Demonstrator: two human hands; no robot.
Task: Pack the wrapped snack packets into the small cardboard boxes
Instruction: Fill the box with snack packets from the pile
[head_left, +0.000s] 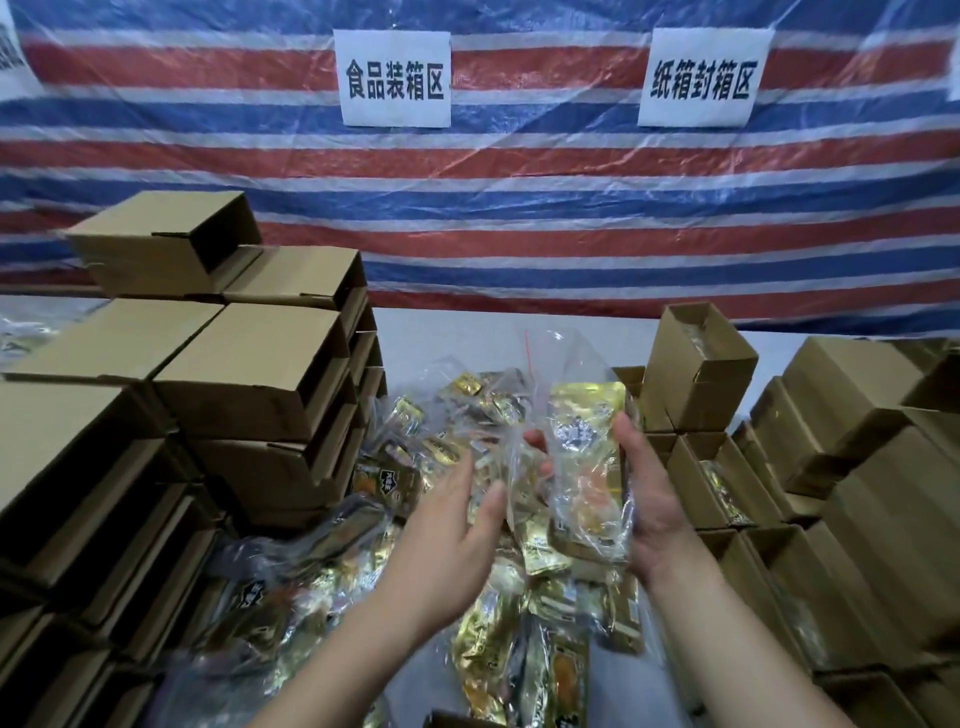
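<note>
Gold foil shows through the clear bag (587, 467) that I have in my right hand (647, 499), just right of the frame's centre. The fingers of that hand curl round the bag's right edge and back, with fingertips showing at its left side, so the grip is firm. My left hand (452, 525) is beside it, lower centre, fingers spread and relaxed, thumb near the bag's left edge; whether it touches the plastic I cannot tell, as the hand is blurred.

Below and behind both hands, a heap of snack packets (488, 639) in gold and clear wrap covers the middle of the white worktop (467, 332). At the left of the frame stand stacks of small cardboard boxes (249, 374), lying on their sides with open ends facing right. At the right are more boxes (852, 499), several open-topped with packets inside. One open box (698, 371) sits tilted on top of them, right of centre, something shiny within.

Across the upper frame hangs a striped red, white and blue tarp (519, 208) bearing two white paper signs (395, 78).
</note>
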